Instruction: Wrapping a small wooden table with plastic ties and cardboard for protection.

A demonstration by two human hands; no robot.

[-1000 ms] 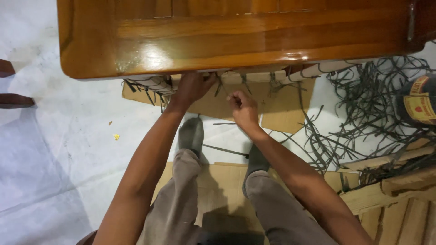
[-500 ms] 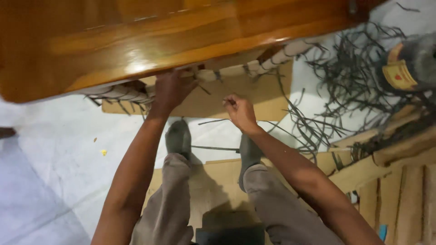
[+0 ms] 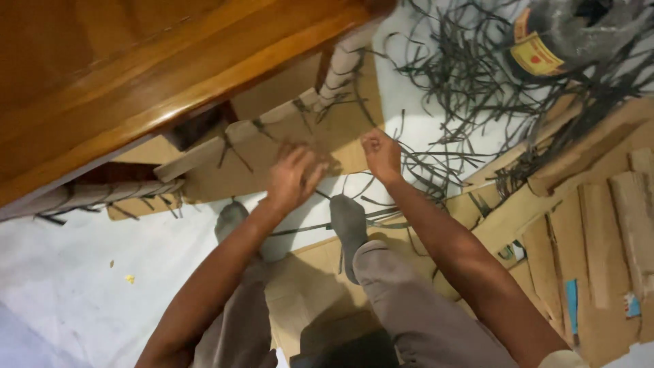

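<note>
Cardboard sheet (image 3: 300, 146) under left hand (image 3: 293, 178) (fingers spread)

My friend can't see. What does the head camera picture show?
Two bare hands, left hand and right hand, reach toward cardboard under a shiny wooden table. Dark strips lie tangled on the white floor, above the person's grey socks.

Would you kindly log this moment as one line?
left hand: over cardboard sheet | right hand: fisted, pinching dark strip | wooden furniture above
</note>
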